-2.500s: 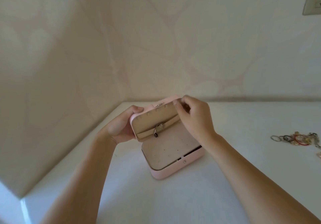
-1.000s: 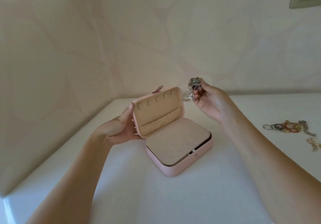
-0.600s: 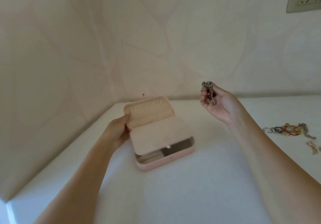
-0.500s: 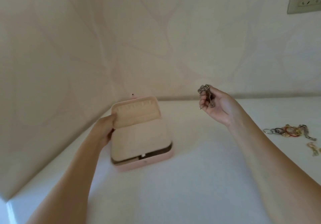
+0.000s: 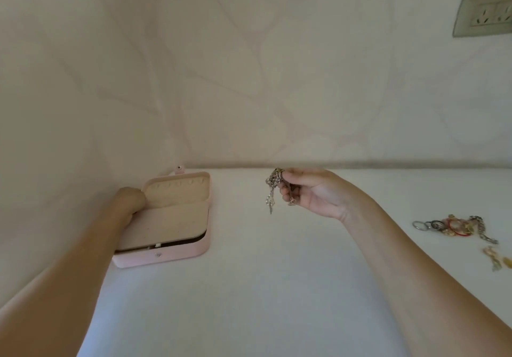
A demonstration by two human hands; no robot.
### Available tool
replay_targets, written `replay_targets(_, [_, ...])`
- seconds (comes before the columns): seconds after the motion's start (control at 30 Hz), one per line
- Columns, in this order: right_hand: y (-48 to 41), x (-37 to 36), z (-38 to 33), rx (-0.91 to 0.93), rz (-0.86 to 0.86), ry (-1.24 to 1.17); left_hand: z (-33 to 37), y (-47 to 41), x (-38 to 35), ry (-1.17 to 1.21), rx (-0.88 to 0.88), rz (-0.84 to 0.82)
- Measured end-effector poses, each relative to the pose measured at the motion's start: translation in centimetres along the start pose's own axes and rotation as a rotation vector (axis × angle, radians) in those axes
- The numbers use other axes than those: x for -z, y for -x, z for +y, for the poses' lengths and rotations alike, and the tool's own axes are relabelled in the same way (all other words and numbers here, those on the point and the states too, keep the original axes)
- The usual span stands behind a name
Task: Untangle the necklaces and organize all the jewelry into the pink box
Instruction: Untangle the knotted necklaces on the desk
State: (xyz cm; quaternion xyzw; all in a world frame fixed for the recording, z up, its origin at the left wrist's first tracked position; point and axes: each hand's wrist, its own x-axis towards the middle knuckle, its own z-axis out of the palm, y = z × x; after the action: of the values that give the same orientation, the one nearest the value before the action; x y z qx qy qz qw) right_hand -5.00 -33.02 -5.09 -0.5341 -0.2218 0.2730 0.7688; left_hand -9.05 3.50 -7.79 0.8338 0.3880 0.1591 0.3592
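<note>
The pink box (image 5: 177,254) lies open at the left of the white table, near the wall corner, its beige lid interior facing me. My left hand (image 5: 128,200) grips the box's left edge by the lid hinge. My right hand (image 5: 310,190) is raised above the table to the right of the box, palm toward me, fingers curled around a tangled bunch of silver necklaces (image 5: 273,187) that dangles from my fingertips. A pile of rings and bracelets (image 5: 454,225) lies at the far right, with a small gold piece (image 5: 494,258) just in front of it.
The white table (image 5: 263,287) meets patterned walls at the back and left. A wall socket (image 5: 484,16) sits high at the right.
My left hand has slid the open box left toward the wall corner. My right hand lifted the necklace bunch out of the lid and moved it right, then lowered it slightly.
</note>
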Motion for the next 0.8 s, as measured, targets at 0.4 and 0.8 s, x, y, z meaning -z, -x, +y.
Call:
replay_targets(0.4, [1.3,-1.5,-0.5,-0.088,-0.153,0.079,7.7,13.6,-0.1,0.675,-0.508,-0.175])
replay_targets(0.8, [0.9,-1.0,0.1,-0.032,-0.169,0.329,5.7,19.4,-6.8,0.895,-0.358,-0.66])
